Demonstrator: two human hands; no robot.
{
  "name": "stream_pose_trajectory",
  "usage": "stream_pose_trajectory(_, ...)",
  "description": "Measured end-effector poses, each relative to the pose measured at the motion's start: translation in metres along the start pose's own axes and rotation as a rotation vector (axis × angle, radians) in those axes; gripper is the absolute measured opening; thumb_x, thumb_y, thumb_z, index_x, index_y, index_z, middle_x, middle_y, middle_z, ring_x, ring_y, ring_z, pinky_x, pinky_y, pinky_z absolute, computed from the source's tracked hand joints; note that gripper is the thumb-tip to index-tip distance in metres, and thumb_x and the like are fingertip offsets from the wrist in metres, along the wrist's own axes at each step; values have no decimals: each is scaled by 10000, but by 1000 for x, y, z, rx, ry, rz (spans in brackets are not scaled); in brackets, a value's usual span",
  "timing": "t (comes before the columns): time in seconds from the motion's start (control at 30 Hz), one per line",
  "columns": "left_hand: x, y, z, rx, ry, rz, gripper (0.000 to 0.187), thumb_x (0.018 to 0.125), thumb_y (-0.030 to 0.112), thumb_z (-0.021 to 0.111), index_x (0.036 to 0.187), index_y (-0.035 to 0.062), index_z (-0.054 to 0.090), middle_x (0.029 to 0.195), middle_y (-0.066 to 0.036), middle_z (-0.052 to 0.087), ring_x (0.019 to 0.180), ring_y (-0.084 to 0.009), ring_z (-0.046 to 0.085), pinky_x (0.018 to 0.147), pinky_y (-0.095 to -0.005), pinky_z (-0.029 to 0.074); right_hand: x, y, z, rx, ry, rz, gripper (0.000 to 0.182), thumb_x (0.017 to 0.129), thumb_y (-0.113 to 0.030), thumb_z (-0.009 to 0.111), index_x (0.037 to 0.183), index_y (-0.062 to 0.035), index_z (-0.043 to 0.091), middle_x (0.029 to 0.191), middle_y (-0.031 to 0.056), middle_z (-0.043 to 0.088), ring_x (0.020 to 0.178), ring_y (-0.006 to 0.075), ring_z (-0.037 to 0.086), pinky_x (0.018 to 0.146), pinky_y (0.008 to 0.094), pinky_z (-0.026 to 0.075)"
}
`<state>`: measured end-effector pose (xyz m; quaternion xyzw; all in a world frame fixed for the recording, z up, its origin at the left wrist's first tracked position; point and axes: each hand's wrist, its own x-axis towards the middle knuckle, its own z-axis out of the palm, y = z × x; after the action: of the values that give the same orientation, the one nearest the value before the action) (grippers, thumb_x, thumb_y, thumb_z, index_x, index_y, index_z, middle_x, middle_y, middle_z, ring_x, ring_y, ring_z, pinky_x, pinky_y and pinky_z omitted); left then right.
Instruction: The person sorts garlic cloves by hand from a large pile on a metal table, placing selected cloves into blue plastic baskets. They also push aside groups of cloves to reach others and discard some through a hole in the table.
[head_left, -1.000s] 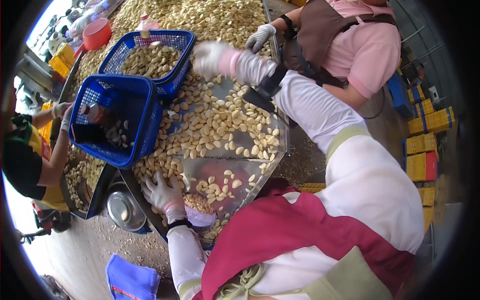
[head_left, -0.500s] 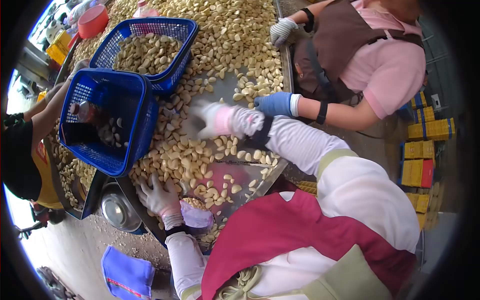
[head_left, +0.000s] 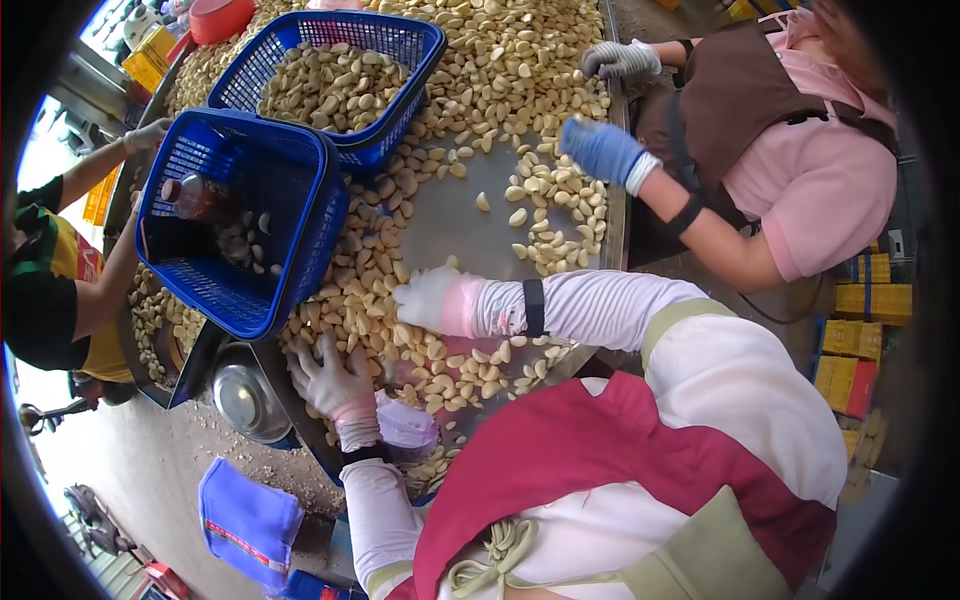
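Observation:
Pale cream, flattened oval pieces, like peeled garlic cloves (head_left: 365,300), lie heaped over a metal table (head_left: 450,222). My left hand (head_left: 333,382), in a white glove, rests at the near left edge of the heap with its fingers spread. Against the heap's right side is my right hand (head_left: 432,300), also gloved; its fingers point left among the cloves and look stretched out, their tips partly hidden. Beside my left wrist sits a translucent lilac bag or wrapper (head_left: 405,424).
A blue basket (head_left: 300,262) holding a bottle (head_left: 200,198) and some cloves overlaps a second blue basket (head_left: 432,62) full of cloves. A co-worker's blue-gloved hand (head_left: 603,150) is at the right edge; another person (head_left: 60,290) stands left. A metal bowl (head_left: 243,395) sits below.
My right hand has moved toward me and down against the heap, leaving more bare metal behind it. The co-worker's blue-gloved hand has lifted away from the table. The view has shifted slightly.

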<state>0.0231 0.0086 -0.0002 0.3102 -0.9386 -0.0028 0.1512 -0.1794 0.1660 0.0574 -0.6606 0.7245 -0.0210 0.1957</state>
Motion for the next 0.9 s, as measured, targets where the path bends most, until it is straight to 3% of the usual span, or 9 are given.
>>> stream_pose_trajectory(0.07,0,1,-2,-3,-7,-9,489,805,403,711,1249,201,670,1443,-185,510,1287,-473,482,1095,-592,383,5,10,8,94,15,44,225,846,-148,678,1062,-92,711,1058,92,688,1039,322,686,854,411,569)
stream_pose_trajectory(0.17,1,1,-3,-18,-28,-18,498,803,411,715,1251,199,670,1440,-183,512,1287,-474,481,1097,-592,383,-8,43,20,813,21,156,332,901,-305,701,1154,-90,714,924,90,743,873,233,703,769,358,542)
stream_pose_trajectory(0.3,1,2,0,-24,4,-8,502,799,412,722,1247,192,674,1432,-185,518,1283,-475,482,1094,-594,385,-36,62,-9,1419,-149,271,349,897,-320,728,1150,-81,707,913,13,726,853,139,658,734,265,526)
stream_pose_trajectory(0.4,-1,1,-2,-23,-4,-17,503,799,414,725,1247,190,676,1428,-188,520,1282,-476,483,1092,-596,387,-30,39,-29,1095,-77,375,325,845,-221,721,1124,-57,693,892,45,719,801,125,638,744,277,521)
stream_pose_trajectory(0.47,0,1,-1,-28,-5,-16,502,801,415,725,1247,190,677,1427,-190,521,1283,-476,482,1091,-597,387,4,26,6,551,59,31,303,801,-163,707,1088,-66,713,1010,102,713,947,252,695,783,358,562)
stream_pose_trajectory(0.53,-2,1,1,-12,11,-14,499,806,416,720,1250,192,677,1426,-190,519,1284,-478,481,1089,-599,386,18,-3,17,40,83,75,247,819,-162,694,1043,-58,713,1054,113,700,1021,308,688,791,421,576)
stream_pose_trajectory(0.73,0,1,-4,-22,-22,-21,491,810,421,712,1243,193,677,1424,-188,519,1282,-484,480,1087,-601,387,14,-8,-8,105,-134,101,244,870,-225,639,1037,-62,710,1017,120,688,952,325,718,781,432,592)
stream_pose_trajectory(0.77,4,2,-3,-27,-10,-30,491,810,421,712,1243,193,677,1424,-188,519,1282,-484,480,1087,-601,387,17,-6,-28,18,-57,101,202,854,-220,644,976,-73,710,965,115,685,876,307,734,704,417,599)
stream_pose_trajectory(0.9,-1,2,-6,-40,-23,-15,487,809,421,707,1237,190,675,1424,-188,519,1285,-484,480,1086,-605,385,39,19,-151,-59,1103,-25,128,815,-192,701,809,-72,656,853,102,647,835,312,702,674,406,584)
